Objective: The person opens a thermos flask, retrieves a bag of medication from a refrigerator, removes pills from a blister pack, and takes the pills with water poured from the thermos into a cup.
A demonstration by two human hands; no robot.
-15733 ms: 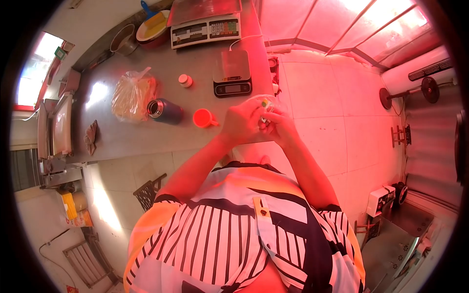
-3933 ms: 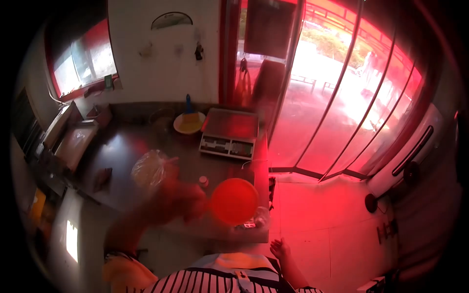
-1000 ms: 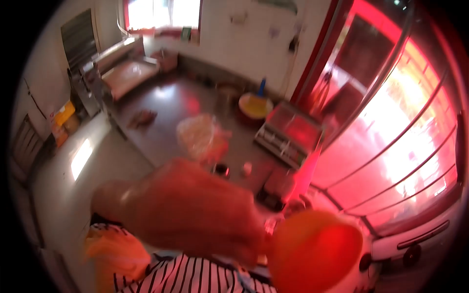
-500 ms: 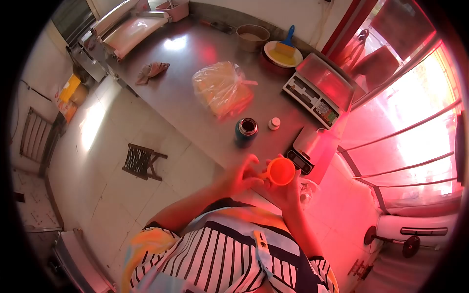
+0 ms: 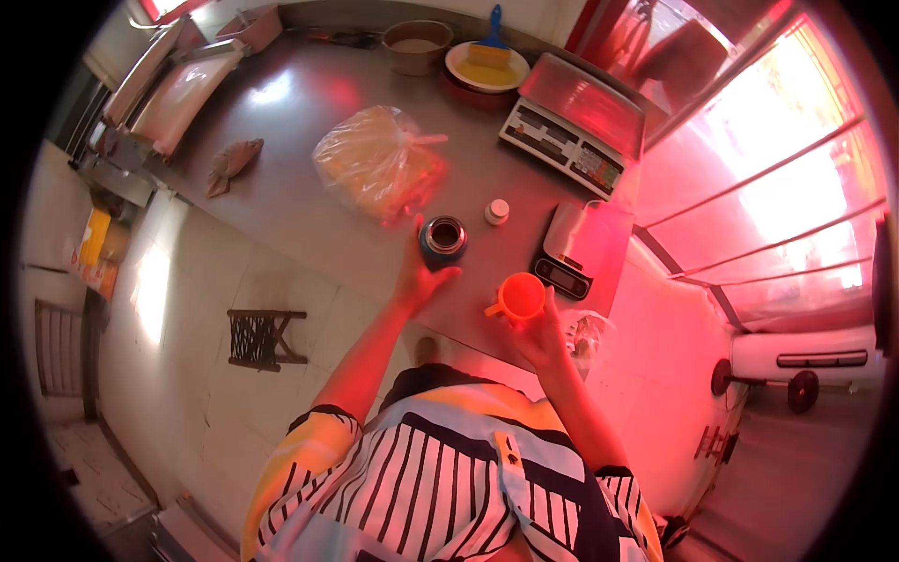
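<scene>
An uncapped dark teal thermos bottle (image 5: 442,245) stands near the front edge of the metal table (image 5: 290,201). My left hand (image 5: 421,273) is wrapped round its left and front side. In my right hand (image 5: 541,335) is an orange cup (image 5: 521,298), held upright with its mouth facing up and its handle pointing left. The cup's contents cannot be made out. A small white cap (image 5: 497,212) lies on the table just right of the bottle.
Behind the bottle lies a clear plastic bag (image 5: 379,164) with yellowish contents. To the right are a small digital scale (image 5: 564,253) and a larger weighing scale (image 5: 567,140). A brush (image 5: 492,42) rests on a bowl at the back. A folding stool (image 5: 266,339) stands on the floor.
My left hand has left the cup and moved to the thermos bottle, closing round it. My right hand still holds the cup. The view has shifted, so the tabletop appears further left and higher.
</scene>
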